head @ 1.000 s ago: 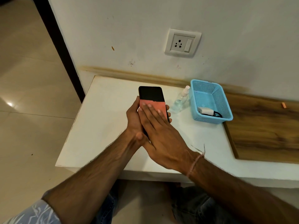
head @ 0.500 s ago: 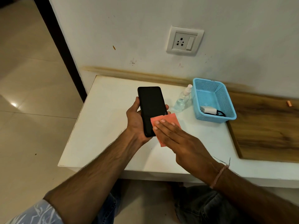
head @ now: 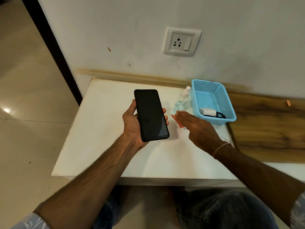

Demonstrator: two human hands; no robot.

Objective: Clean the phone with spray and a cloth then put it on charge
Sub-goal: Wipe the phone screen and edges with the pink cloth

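Left hand [head: 132,125] grips the phone [head: 151,114] screen-up above the desk [head: 99,133], seemingly to check it, while right hand [head: 198,128], fingers straight, lies flat on the cloth [head: 177,121] beside the spray [head: 180,103], apparently setting it down.

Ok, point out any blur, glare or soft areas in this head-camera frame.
Head view: the right hand and the pink cloth under it are motion-blurred; the phone in the left hand is sharp; a bright glare spot sits on the floor tile; the wooden board at right looks soft.
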